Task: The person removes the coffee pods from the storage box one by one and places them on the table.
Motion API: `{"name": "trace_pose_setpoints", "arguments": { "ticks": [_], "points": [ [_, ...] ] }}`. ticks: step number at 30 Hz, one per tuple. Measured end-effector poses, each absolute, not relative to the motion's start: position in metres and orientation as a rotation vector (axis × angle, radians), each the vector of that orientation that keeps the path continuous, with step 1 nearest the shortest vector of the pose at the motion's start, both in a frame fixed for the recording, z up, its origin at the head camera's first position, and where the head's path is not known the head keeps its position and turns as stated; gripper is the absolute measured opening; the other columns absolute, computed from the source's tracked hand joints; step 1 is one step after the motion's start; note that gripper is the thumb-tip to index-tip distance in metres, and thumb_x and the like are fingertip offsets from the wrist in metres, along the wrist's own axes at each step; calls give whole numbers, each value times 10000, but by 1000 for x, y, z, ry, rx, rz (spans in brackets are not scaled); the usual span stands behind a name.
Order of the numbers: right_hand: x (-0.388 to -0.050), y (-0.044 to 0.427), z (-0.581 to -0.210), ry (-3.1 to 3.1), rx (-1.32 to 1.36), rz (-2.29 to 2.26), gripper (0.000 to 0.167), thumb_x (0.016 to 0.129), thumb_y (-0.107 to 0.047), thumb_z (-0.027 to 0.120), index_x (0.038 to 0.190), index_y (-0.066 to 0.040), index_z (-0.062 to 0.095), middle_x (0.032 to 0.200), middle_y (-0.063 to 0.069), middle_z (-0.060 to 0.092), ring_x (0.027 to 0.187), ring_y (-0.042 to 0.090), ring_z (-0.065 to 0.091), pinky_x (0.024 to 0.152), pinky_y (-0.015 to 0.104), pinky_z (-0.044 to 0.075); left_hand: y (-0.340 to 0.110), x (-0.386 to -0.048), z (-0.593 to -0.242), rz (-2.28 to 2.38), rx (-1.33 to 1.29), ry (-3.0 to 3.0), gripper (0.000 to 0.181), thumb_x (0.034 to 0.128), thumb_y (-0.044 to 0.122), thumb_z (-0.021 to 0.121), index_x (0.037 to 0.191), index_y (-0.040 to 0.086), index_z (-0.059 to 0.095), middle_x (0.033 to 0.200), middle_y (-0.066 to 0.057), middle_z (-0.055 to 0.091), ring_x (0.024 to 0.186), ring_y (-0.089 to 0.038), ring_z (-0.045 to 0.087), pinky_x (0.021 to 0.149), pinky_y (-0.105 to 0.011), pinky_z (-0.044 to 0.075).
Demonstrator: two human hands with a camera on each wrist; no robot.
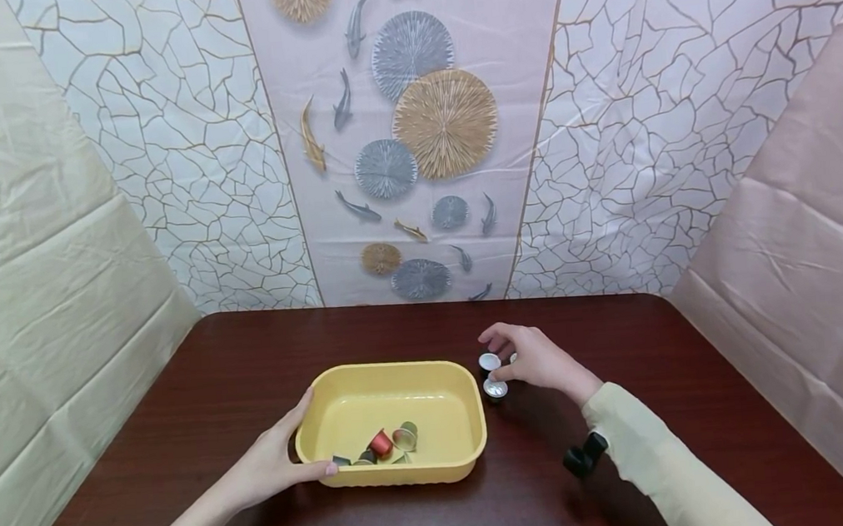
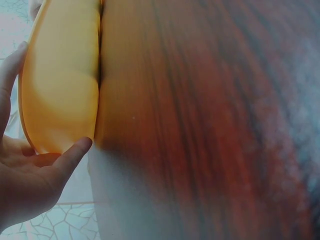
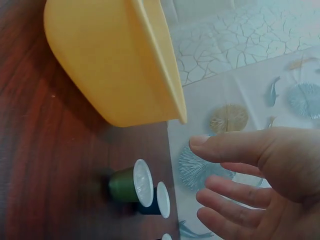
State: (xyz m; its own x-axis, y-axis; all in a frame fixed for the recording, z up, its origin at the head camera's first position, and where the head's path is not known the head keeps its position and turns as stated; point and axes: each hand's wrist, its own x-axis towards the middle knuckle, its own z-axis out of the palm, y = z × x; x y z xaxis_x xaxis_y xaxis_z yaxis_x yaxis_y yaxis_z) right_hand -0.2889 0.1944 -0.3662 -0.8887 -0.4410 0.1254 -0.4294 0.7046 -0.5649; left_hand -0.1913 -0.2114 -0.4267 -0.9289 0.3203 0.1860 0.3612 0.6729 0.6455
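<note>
A yellow plastic tub (image 1: 395, 474) stands on the table with several coffee capsules lying in it, among them a red capsule (image 1: 380, 444) and a gold-green capsule (image 1: 406, 436). My left hand (image 1: 269, 464) grips the tub's left end, thumb on the front rim and fingers at the far side. To the right of the tub stand a green coffee capsule (image 3: 123, 185) and a dark blue coffee capsule (image 3: 148, 206), white lids up. A third capsule's lid (image 3: 166, 236) shows only at the frame's edge. Over them hovers my right hand (image 1: 539, 359), fingers spread, holding nothing.
The dark reddish-brown table (image 1: 249, 353) ends at a patterned cloth backdrop (image 1: 417, 213). Plain cloth walls (image 1: 40, 288) flank both sides. A small black device (image 1: 585, 454) is strapped on the right wrist.
</note>
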Motion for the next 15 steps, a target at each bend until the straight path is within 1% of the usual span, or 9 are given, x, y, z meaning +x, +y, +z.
{"name": "trace_pose_setpoints", "arguments": {
  "ticks": [2, 8, 11, 15],
  "points": [
    [-291, 191, -363, 2879, -747, -936, 500, 775, -83, 822, 1232, -65, 621, 1099, 185, 685, 975, 325, 687, 865, 447, 549, -212, -191, -426, -1110, -578, -2820, 1137, 733, 489, 840, 1573, 39, 219, 1559, -214, 387, 1403, -374, 424, 1076, -556, 396],
    [-294, 180, -352, 2886, -783, -866, 478, 785, -98, 820, 1222, -87, 628, 1070, 111, 692, 1005, 311, 679, 884, 421, 547, -212, -191, -427, -1112, -570, -2823, 1141, 730, 494, 841, 1574, 44, 219, 1560, -204, 389, 1404, -363, 424, 1076, -547, 399],
    [-295, 175, -348, 2873, -829, -842, 474, 790, -102, 817, 1224, -95, 627, 1079, 103, 690, 1016, 309, 676, 892, 401, 547, -212, -192, -428, -1115, -572, -2823, 1140, 730, 497, 840, 1573, 43, 221, 1564, -205, 382, 1408, -366, 418, 1074, -555, 396],
    [-297, 168, -344, 2840, -888, -813, 466, 794, -92, 812, 1221, -91, 626, 1087, 105, 688, 1016, 314, 668, 891, 412, 547, -212, -193, -429, -1116, -574, -2825, 1141, 730, 499, 839, 1573, 42, 220, 1568, -205, 375, 1412, -363, 414, 1078, -553, 394]
  ]
}}
